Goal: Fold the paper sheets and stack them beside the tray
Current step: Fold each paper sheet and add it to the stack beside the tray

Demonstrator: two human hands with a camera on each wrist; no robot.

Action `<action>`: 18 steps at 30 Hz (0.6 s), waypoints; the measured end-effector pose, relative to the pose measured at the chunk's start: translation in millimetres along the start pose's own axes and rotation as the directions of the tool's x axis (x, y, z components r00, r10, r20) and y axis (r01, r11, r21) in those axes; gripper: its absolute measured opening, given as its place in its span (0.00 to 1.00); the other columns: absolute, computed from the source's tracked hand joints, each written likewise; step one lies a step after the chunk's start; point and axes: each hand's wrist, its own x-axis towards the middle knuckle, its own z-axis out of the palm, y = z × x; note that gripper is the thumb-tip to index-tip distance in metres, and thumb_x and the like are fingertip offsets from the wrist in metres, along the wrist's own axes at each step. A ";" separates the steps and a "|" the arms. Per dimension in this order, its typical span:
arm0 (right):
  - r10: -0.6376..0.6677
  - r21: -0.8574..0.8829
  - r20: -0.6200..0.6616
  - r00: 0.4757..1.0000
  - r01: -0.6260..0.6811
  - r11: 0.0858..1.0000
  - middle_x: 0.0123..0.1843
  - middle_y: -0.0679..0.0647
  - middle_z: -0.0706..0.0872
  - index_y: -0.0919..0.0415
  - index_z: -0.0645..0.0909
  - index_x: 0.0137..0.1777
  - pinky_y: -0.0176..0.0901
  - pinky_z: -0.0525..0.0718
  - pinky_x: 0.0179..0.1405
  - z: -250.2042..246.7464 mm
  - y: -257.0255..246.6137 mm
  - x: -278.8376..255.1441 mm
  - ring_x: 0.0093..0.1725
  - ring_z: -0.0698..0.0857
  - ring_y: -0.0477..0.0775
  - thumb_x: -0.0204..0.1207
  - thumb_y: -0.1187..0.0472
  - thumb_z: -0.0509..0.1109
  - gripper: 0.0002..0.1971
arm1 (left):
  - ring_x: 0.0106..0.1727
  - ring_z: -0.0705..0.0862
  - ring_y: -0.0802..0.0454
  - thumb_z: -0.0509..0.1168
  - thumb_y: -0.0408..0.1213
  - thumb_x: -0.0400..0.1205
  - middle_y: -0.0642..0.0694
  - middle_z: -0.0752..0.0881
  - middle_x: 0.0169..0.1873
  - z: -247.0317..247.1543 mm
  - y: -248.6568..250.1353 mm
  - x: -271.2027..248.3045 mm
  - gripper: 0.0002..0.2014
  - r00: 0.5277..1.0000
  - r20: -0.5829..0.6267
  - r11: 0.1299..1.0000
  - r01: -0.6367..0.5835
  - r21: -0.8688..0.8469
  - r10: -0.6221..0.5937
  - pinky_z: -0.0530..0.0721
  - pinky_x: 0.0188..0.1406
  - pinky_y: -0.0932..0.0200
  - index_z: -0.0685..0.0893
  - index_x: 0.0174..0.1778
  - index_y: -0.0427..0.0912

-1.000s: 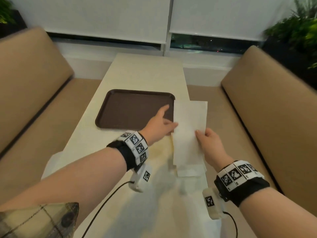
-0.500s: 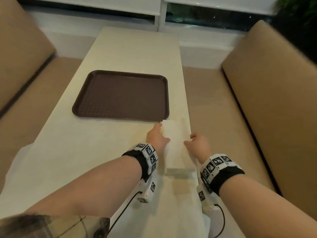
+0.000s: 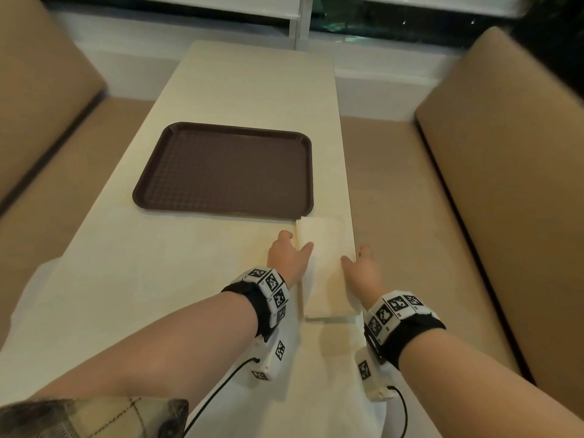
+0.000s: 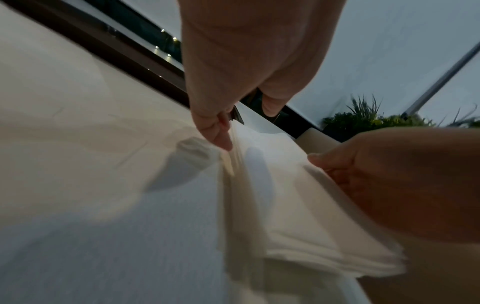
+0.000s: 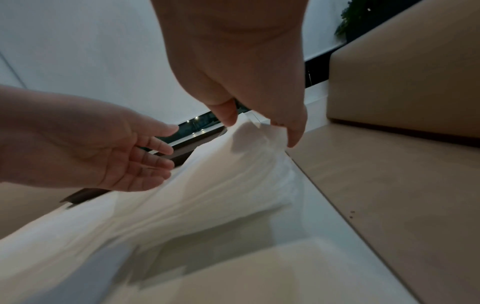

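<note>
Paper stack (image 3: 325, 267) lies at desk (image 3: 189, 279) right edge, far end just beside tray (image 3: 227, 172) near corner. Left hand (image 3: 286, 254) and right hand (image 3: 360, 268) flank long sides, bare desk left. Left wrist: fingertips (image 4: 223, 139) touch stack edge, released. Right wrist: fingers (image 5: 293, 131) relaxed, over desk edge, grasping nothing.

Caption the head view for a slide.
Both hands, left and right, flank a stack of folded paper on the table, just below the brown tray's corner.

Cream table (image 3: 240, 90), tan benches (image 3: 505, 159), window (image 3: 395, 20)
</note>
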 end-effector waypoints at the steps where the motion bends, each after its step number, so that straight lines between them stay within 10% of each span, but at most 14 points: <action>1: 0.023 0.032 0.011 1.000 -0.023 0.999 0.66 0.61 0.81 0.65 0.69 0.71 0.60 0.78 0.66 2.0 -0.3 -0.1 0.64 0.80 0.66 0.80 0.58 0.61 0.21 | 0.61 0.81 0.40 0.62 0.51 0.83 0.37 0.82 0.61 0.5 0.9 -3.0 0.29 1.000 0.018 1.000 0.025 -0.014 -0.025 0.77 0.56 0.53 0.66 0.75 0.39; 10: 0.068 0.057 0.039 0.997 -0.070 0.996 0.65 0.66 0.79 0.67 0.70 0.69 0.61 0.76 0.66 10.5 -1.1 4.4 0.64 0.78 0.68 0.84 0.59 0.53 0.18 | 0.67 0.76 0.37 0.57 0.52 0.84 0.38 0.76 0.69 6.6 18.3 -16.8 0.31 0.979 0.120 0.961 0.184 -0.204 -0.162 0.76 0.66 0.48 0.58 0.81 0.43; 18: -0.037 0.089 -0.096 0.995 0.045 0.995 0.73 0.64 0.75 0.63 0.65 0.78 0.60 0.72 0.73 -28.1 -31.6 -17.8 0.71 0.75 0.65 0.84 0.57 0.56 0.24 | 0.69 0.77 0.39 0.56 0.56 0.84 0.40 0.76 0.71 -59.5 20.2 -13.1 0.29 0.997 0.077 0.995 0.013 -0.101 -0.005 0.77 0.69 0.44 0.69 0.77 0.42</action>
